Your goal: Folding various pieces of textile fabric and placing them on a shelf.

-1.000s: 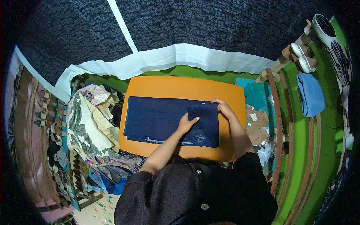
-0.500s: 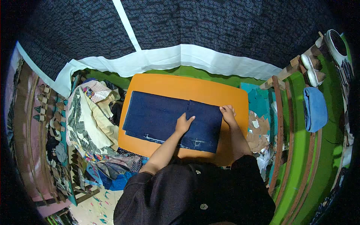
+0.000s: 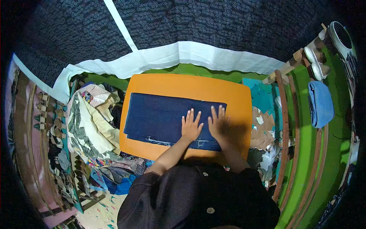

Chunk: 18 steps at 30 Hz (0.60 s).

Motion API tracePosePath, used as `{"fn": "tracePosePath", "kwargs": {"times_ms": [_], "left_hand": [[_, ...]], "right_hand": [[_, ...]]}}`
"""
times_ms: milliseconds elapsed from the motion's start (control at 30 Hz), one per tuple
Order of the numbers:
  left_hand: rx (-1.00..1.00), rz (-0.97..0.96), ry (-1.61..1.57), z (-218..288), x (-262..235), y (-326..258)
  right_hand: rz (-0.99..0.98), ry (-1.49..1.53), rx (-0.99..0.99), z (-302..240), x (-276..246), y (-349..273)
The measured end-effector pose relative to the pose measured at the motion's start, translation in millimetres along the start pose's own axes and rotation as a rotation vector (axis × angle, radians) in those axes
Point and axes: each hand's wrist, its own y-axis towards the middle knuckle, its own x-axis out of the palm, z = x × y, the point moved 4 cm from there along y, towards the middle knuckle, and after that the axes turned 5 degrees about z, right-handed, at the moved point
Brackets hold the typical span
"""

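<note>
A dark blue piece of folded denim [image 3: 160,116] lies across the orange table [image 3: 187,86], with frayed white threads along its near edge. My left hand [image 3: 192,126] rests flat on its right half, fingers spread. Close beside it, my right hand [image 3: 219,124] is laid open near the cloth's right end, fingers pointing away from me. Neither hand grips anything. Part of the cloth's near right edge is hidden under my hands and forearms.
Left of the table is a heap of mixed cloth [image 3: 93,122]. Teal and brown scraps [image 3: 262,126] lie to the right, beside a wooden rack [image 3: 284,145] with a folded light blue cloth [image 3: 321,103] on it. A dark patterned curtain [image 3: 213,26] hangs beyond.
My right hand has let go of the cloth's far right corner and come down flat, nearer my left. My left hand has turned and spread its fingers. The cloth's right part looks flatter.
</note>
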Motion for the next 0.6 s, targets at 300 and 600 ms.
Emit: {"fn": "tracePosePath", "kwargs": {"times_ms": [300, 600], "left_hand": [[0.018, -0.095, 0.079, -3.2, 8.6, -2.8], [-0.081, -0.155, -0.013, -9.4, 3.3, -33.3]], "right_hand": [[-0.102, 0.198, -0.053, 13.8, 13.8, -21.8], [-0.090, 0.771, 0.570, 55.8, 19.1, -72.3]]}}
